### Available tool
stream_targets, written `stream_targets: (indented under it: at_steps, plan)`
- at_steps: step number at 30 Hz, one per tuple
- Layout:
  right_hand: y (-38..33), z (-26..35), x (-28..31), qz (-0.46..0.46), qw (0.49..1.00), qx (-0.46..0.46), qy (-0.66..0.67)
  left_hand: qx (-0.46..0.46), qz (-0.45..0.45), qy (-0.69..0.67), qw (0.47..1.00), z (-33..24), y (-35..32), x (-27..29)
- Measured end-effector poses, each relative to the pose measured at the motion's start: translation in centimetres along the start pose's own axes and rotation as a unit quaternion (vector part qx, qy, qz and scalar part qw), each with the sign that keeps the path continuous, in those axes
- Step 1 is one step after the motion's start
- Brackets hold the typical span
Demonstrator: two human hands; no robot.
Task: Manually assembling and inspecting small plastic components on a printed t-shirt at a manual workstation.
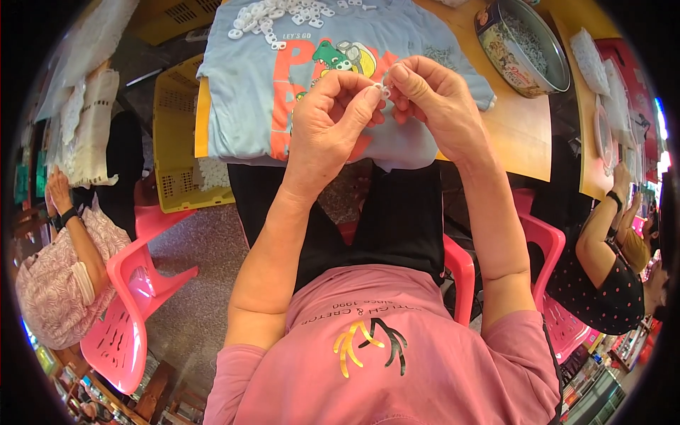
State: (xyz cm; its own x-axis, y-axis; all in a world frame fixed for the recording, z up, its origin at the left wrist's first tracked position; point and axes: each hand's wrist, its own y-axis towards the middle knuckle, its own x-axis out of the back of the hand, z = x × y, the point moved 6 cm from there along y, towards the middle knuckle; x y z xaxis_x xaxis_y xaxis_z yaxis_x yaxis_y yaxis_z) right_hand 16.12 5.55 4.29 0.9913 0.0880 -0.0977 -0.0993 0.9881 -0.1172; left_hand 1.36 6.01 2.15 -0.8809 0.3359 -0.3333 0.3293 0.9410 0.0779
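A: Your left hand (333,113) and right hand (432,99) meet above your lap, fingertips pressed together on one small white ring (386,91). Both pinch it; I can't tell whether it's one piece or two.

B: So which step is that?

A: By my reading, you're fitting or working that ring between thumbs and forefingers. The next move calls for a steady pinch and fine fingertip pressure, since the piece is tiny and half hidden.

B: What's around?

A: Just beyond your hands, a blue shirt (248,85) covers the table (520,134), with a pile of white rings (276,18) at its far edge. A round tin (528,53) stands to the right. A yellow crate (177,134) sits left, below the table.

B: Anything in the way?

A: Nothing between your hands and the pile; people seated on either side are well apart.
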Motion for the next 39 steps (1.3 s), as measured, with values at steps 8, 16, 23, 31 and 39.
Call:
stream_targets:
  at_steps: [8,16,23,31,39]
  plan:
    - [-0.3,0.2,-0.9,-0.024,0.998,0.032,-0.041,-0.005,0.000,-0.001,1.000,-0.1,0.0,0.0]
    - [-0.3,0.5,-0.7,-0.063,0.993,0.051,-0.087,0.001,-0.015,0.012,1.000,-0.1,0.0,0.0]
    - [-0.6,0.9,-0.5,-0.096,0.971,0.104,-0.192,-0.011,-0.017,0.031,0.999,-0.3,0.0,-0.1]
    - [-0.5,0.8,-0.5,-0.112,0.971,0.104,-0.182,-0.013,-0.024,0.037,0.999,-0.1,0.0,-0.2]
    - [-0.6,0.8,-0.6,-0.106,0.964,0.119,-0.211,-0.020,-0.023,0.044,0.999,-0.2,0.0,-0.3]
